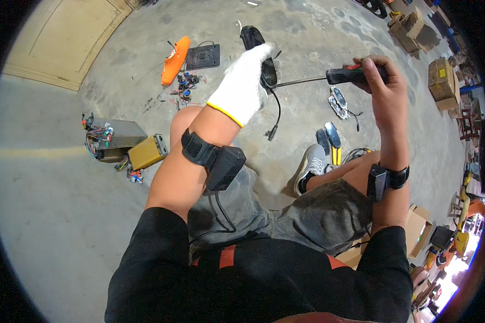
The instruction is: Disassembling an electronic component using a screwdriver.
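My left hand (244, 85), in a white glove with a yellow cuff, is closed around a long black housing (252, 36). From the lower end of that housing hangs a black cable (279, 107) with a connector at its tip. My bare right hand (387, 89) grips a screwdriver (342, 76) by its black and red handle. The shaft points left, and its tip meets the lower end of the housing beside my gloved fingers. Whether the tip sits in a screw or a seam is too small to tell.
An orange curved shell (175, 63), a black square plate (206, 57) and loose small parts (187, 85) lie ahead on the left. Nearer stand a grey wired box (121, 132) and a gold box (144, 153). Yellow-handled pliers (333, 141) lie by my shoe (311, 166); cardboard boxes (442, 81) stand right.
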Available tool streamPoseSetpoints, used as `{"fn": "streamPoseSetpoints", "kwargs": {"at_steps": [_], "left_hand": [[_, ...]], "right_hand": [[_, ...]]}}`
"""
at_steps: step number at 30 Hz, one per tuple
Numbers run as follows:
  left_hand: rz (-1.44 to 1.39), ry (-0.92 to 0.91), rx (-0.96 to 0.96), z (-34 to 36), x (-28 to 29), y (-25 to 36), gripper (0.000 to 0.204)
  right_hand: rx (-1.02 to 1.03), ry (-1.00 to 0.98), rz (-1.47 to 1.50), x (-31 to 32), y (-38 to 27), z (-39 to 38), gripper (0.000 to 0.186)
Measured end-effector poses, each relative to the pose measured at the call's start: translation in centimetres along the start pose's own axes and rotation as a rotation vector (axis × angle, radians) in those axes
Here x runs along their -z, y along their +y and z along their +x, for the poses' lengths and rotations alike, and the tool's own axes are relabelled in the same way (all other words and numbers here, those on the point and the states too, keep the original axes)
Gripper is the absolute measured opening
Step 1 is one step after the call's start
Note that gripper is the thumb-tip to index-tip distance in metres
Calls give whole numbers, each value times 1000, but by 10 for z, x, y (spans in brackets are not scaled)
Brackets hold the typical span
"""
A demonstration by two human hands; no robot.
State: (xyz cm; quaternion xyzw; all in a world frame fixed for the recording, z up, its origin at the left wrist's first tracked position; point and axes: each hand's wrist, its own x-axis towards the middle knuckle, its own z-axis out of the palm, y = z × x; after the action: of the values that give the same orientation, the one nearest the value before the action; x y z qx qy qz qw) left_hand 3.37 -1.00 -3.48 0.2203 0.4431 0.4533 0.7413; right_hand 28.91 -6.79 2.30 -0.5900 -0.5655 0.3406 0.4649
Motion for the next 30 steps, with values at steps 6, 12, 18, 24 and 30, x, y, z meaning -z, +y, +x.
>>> {"fn": "streamPoseSetpoints", "kwargs": {"at_steps": [6, 12, 18, 24, 30], "left_hand": [[-9, 42, -22, 0, 2, 3, 19], [-43, 60, -56, 4, 4, 2, 18], [-32, 103, -48, 7, 1, 1, 16], [-52, 68, -35, 1, -1, 4, 16], [-24, 61, -53, 3, 3, 1, 15]], "right_hand": [[130, -20, 20, -5, 4, -4, 37], [106, -38, 163, -12, -10, -10, 37], [-68, -49, -135, -1, 5, -2, 31], [127, 0, 205, -16, -8, -8, 33], [-227, -33, -152, -5, -4, -3, 35]]}}
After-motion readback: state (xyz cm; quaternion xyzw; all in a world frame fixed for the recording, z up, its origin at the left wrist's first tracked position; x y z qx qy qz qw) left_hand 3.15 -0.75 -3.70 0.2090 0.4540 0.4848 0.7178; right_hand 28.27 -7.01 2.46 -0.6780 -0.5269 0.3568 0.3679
